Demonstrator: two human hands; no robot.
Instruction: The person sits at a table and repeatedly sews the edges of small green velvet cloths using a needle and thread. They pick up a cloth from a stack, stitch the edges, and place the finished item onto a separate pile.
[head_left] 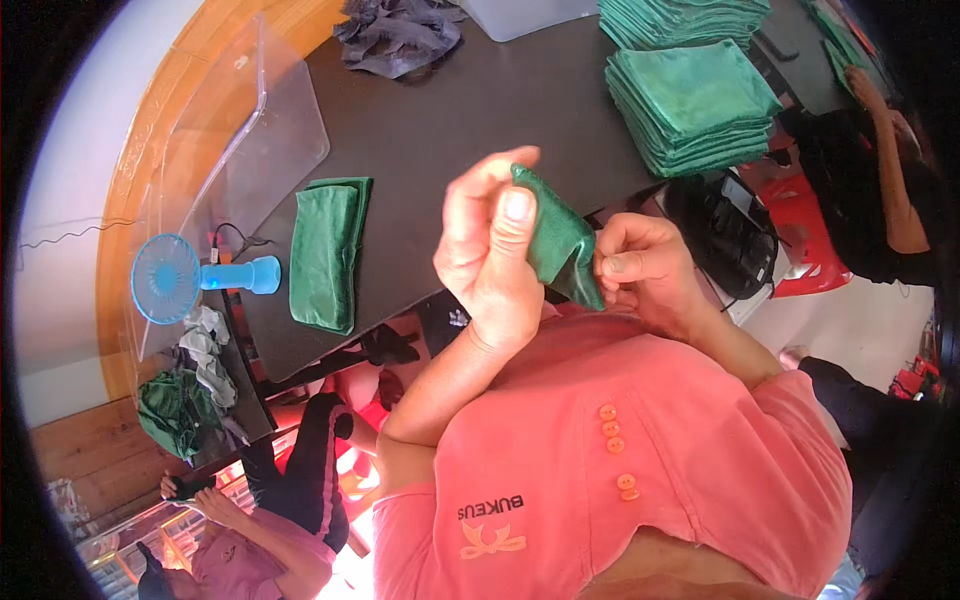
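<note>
A small green cloth [560,240] is held up in front of the chest, above the near edge of the dark worktop [450,120]. It is clamped between thumb and fingers of the left hand [490,250], while its lower corner is pinched by the right hand [640,265]. A fold is judged to be in hand; squaring the edges is called for next. The cloth's long axis runs from 11 to 5 o'clock. A folded green cloth [325,255] lies at 9 o'clock, stacks of folded cloths [690,105] at 1 o'clock.
</note>
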